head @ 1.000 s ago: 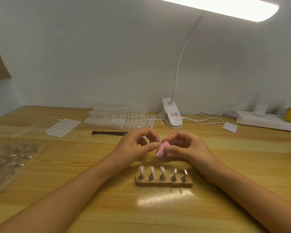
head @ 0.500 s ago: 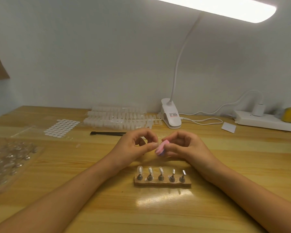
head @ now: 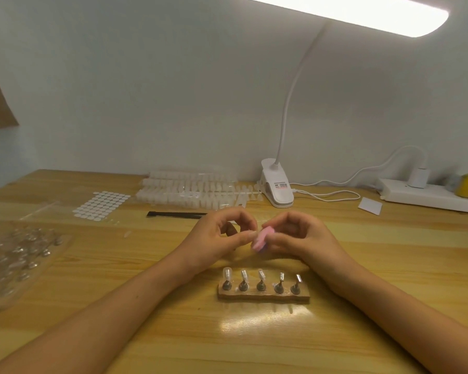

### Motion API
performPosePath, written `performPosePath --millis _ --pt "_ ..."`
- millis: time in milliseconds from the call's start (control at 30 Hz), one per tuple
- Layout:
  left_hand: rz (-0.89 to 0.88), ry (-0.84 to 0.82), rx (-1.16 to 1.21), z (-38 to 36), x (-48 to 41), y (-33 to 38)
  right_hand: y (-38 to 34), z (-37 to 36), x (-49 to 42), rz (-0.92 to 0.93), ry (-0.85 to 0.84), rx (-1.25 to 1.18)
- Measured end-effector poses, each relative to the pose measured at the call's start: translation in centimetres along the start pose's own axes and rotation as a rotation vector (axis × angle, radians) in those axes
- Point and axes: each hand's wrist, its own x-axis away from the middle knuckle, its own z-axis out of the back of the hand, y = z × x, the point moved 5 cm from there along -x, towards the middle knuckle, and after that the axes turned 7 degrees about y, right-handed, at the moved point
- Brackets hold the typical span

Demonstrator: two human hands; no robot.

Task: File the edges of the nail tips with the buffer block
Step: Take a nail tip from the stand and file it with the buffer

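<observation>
Behind the wooden stand [head: 264,298], on the left of the pair, the left hand [head: 219,238] is seen with thumb and forefinger curled together. They are pinched on what is judged to be a nail tip [head: 250,234], though the piece is too small and pale to be made out with certainty. Immediately to its right, touching those fingertips, the buffer block [head: 260,237] is found, clamped between the thumb and curled fingers of the right hand [head: 305,238]. The block's long axis is tilted, running from upper right down to lower left, so that its pink face is turned toward the left hand. The coming stroke is judged to turn on this contact: the pinched piece lies directly left of the block, and the right hand, by which the block is carried, is the one by which the edge would be swept. The block is seen as a small pink slab with a darker, purplish underside, apparently of foam. Nearer the person, five nail tips [head: 260,275] are held upright on pegs in the stand, clear and glossy, untouched by either hand.
</observation>
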Motion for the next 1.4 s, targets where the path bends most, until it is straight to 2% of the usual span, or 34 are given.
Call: performPosePath --millis 67,167,200,300,433,533,567,667,800,933,1067,1133,1267,1367,1400 --pt "0.016 0.01 0.006 0.1 0.0 -0.1 -0.1 0.6 -0.1 -0.017 0.079 -0.074" --pt "0.006 0.005 0.007 0.1 0.0 -0.1 -0.1 -0.4 0.1 0.001 -0.069 0.044" --pt "0.005 -0.003 0.003 0.0 0.0 0.0 -0.1 -0.4 0.2 0.007 -0.068 0.041" --pt "0.024 0.006 0.001 0.0 0.0 0.0 -0.2 0.6 -0.1 -0.006 0.071 -0.072" --pt "-0.008 -0.008 -0.014 -0.1 0.1 0.2 0.0 -0.3 0.0 -0.016 -0.062 0.03" --pt "0.009 -0.002 -0.009 0.0 0.1 0.1 0.1 0.8 -0.3 -0.039 0.09 -0.089" --pt "0.003 -0.004 -0.013 0.0 0.1 0.1 0.0 0.8 -0.3 -0.05 0.083 -0.1" --pt "-0.017 -0.013 -0.032 -0.1 0.1 0.2 0.1 -0.3 0.0 -0.028 -0.08 0.039" --pt "0.014 0.007 -0.006 0.1 0.1 0.1 0.2 0.6 -0.3 -0.035 0.068 -0.066" --pt "-0.004 -0.029 -0.049 -0.3 0.1 0.2 0.0 0.4 -0.3 -0.041 -0.002 -0.03" --pt "0.048 0.036 0.028 0.3 0.0 -0.1 -0.1 0.1 -0.3 -0.031 -0.04 0.048" --pt "0.009 -0.002 -0.051 0.0 0.0 0.0 -0.1 -0.2 0.0 -0.015 -0.07 0.06" --pt "0.004 -0.019 -0.029 -0.1 0.1 0.1 -0.2 0.6 -0.2 -0.03 0.055 -0.067" --pt "-0.009 -0.008 -0.02 0.0 0.0 0.2 -0.2 -0.4 0.0 -0.017 -0.089 0.046" --pt "-0.007 -0.012 -0.024 0.0 0.1 0.2 -0.1 -0.4 0.0 -0.01 -0.088 0.041"
